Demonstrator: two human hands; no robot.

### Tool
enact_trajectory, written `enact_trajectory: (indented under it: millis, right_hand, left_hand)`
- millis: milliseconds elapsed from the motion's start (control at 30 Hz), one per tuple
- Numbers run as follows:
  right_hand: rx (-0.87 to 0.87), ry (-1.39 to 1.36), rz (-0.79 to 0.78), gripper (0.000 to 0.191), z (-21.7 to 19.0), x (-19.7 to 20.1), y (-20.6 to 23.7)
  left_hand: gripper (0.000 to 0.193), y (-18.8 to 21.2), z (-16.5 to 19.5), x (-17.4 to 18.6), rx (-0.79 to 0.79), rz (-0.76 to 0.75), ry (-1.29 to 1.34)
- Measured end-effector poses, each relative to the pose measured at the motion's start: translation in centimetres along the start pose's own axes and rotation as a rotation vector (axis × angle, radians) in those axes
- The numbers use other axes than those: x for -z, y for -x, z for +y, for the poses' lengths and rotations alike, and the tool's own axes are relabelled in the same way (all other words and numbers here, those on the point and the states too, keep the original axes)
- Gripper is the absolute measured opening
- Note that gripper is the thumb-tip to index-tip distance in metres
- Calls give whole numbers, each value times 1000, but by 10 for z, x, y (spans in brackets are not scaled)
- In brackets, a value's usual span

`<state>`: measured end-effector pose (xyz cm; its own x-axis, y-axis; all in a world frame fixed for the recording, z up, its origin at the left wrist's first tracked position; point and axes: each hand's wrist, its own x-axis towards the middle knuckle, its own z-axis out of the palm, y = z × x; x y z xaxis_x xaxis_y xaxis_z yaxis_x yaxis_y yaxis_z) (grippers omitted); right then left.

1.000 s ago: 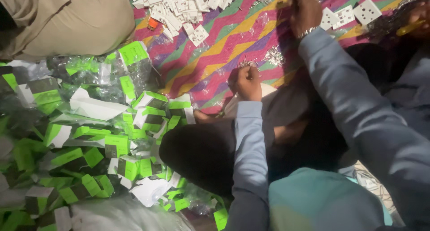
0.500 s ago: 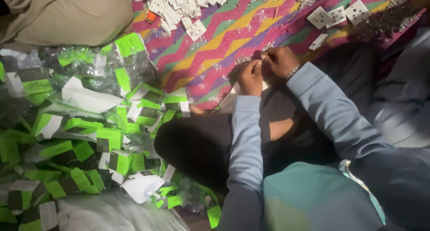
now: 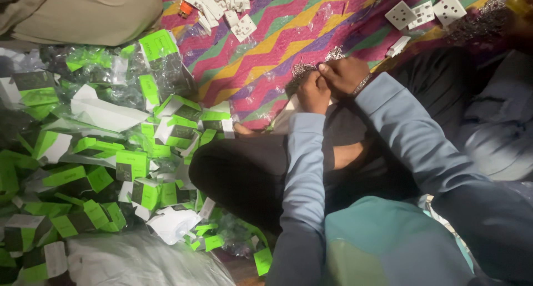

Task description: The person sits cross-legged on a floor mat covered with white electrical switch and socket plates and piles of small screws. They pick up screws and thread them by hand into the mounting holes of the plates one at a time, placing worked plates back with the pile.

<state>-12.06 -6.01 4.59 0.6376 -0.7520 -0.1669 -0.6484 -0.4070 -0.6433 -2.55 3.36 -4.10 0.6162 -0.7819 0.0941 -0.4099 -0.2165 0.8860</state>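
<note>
Left hand and right hand touch, fingers curled together over a white plastic part; grip contents cannot be determined. Small metal screws lie on the zigzag-striped multicoloured mat.

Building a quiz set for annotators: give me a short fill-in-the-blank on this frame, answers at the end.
1. The left hand and right hand meet over a small pile of metal ____.
2. The floor mat has a ____ pattern of coloured stripes.
3. The heap of bagged packets on the person's left carries white and ____ labels.
4. The white socket plates lie at the ____ edge of the picture.

Missing words: screws; zigzag; green; top
</note>
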Motion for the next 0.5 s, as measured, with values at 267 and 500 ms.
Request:
enact_trajectory:
  millis: [267, 500]
  right_hand:
    - [-44, -35, 172, 39, 4, -4, -4]
    - [-69, -224, 182, 31, 10, -4, -3]
  left_hand:
    - [10, -1, -2, -7, -7, -7, 76]
    - [9, -2, -1, -4, -4, 2, 138]
